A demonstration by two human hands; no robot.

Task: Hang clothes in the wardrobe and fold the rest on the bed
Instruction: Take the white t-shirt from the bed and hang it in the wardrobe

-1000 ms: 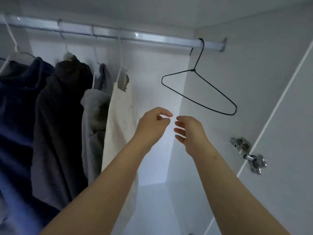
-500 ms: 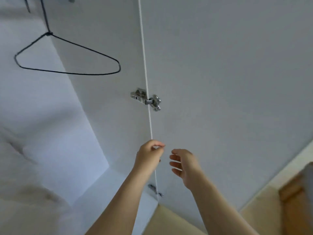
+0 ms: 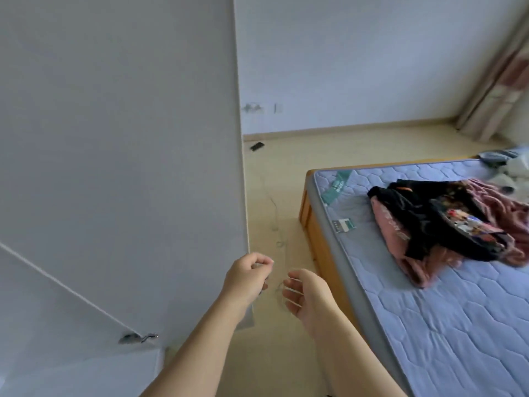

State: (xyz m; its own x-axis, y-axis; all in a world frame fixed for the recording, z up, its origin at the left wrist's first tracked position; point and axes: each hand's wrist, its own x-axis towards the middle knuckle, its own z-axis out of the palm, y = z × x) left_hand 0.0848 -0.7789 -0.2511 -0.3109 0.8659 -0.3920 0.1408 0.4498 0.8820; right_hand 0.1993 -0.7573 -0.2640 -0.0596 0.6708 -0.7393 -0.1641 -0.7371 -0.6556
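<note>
Left hand [image 3: 249, 275] curled, right hand [image 3: 303, 293] loose, both empty. Clothes [image 3: 446, 222] on the bed [image 3: 429, 325] look soft and light; grip a collar.

Wardrobe door [image 3: 114, 138]: white, swung open, at 9 o'clock.
Bed [image 3: 458, 325]: wooden frame, bare lilac quilted top, at 4 o'clock.
Clothes heap [image 3: 446, 224]: crumpled black printed garment over a pink one, on the bed at 3 o'clock.
Pale clothes [image 3: 512, 164]: unfolded, at the bed's far edge, 2 o'clock.

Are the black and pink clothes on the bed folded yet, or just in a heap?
In a heap. The clothes lie crumpled and overlapping on the bare mattress, with no neat edges or stacks.
</note>
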